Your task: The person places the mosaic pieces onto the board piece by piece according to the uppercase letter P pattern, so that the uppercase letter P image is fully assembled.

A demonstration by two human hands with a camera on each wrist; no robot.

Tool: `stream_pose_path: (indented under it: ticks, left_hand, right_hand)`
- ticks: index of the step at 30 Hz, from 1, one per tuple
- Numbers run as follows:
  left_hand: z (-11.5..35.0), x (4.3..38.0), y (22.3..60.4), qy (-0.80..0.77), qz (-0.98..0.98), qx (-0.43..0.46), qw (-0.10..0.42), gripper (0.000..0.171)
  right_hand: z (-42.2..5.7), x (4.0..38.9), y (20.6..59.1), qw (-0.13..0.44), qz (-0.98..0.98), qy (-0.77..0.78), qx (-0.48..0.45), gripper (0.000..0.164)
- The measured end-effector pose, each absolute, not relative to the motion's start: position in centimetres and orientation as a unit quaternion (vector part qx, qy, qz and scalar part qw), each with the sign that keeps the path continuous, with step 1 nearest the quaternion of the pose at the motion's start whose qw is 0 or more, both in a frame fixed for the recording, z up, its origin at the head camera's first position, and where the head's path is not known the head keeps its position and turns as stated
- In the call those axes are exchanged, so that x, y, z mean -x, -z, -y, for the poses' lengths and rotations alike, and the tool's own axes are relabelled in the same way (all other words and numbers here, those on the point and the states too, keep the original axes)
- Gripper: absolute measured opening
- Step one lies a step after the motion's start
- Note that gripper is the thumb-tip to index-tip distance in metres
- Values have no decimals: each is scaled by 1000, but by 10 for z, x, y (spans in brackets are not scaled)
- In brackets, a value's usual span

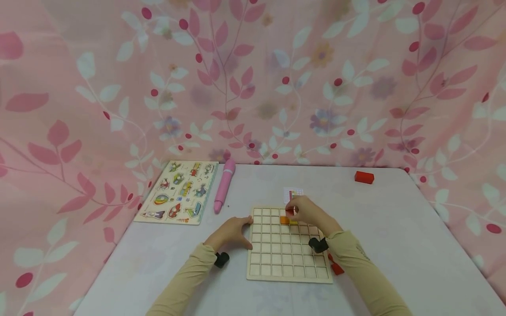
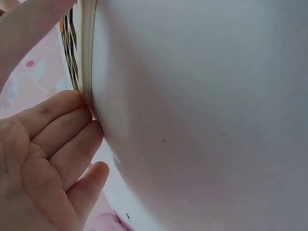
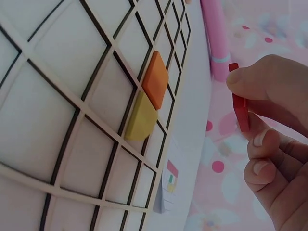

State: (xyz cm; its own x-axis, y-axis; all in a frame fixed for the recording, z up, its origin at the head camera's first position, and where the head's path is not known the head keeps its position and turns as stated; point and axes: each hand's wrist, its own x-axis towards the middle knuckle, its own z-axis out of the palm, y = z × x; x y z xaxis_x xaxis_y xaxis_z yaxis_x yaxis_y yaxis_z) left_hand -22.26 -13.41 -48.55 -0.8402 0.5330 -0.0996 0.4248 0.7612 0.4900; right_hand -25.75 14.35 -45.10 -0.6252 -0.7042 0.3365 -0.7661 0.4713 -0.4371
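Note:
A wooden grid board (image 1: 270, 259) with square compartments lies on the table. My right hand (image 1: 310, 214) is over its far part and pinches a thin red tile (image 3: 240, 108) between thumb and fingers, clear of the grid. An orange tile (image 3: 156, 82) and a yellow tile (image 3: 142, 118) sit side by side in neighbouring squares. At the board's left edge is my left hand (image 1: 232, 232), thumb and fingers spread along the side. The left wrist view shows its extended fingers (image 2: 72, 130) touching the rim.
Behind the board lies a small printed card (image 1: 293, 194) with a coloured pattern. Red pieces (image 1: 337, 267) rest by the board's right edge, and a red block (image 1: 364, 177) lies far right. A picture puzzle board (image 1: 178, 193) and a pink pen-shaped object (image 1: 224, 186) are at left.

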Motion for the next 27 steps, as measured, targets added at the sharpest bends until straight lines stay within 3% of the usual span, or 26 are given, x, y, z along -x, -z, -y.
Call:
stream_pose_path:
  ticks: [27]
  left_hand:
    - [133, 222, 486, -226, -933, -255, 113, 82]
  right_hand:
    - [-118, 262, 475, -15, 869, -315, -382, 16]
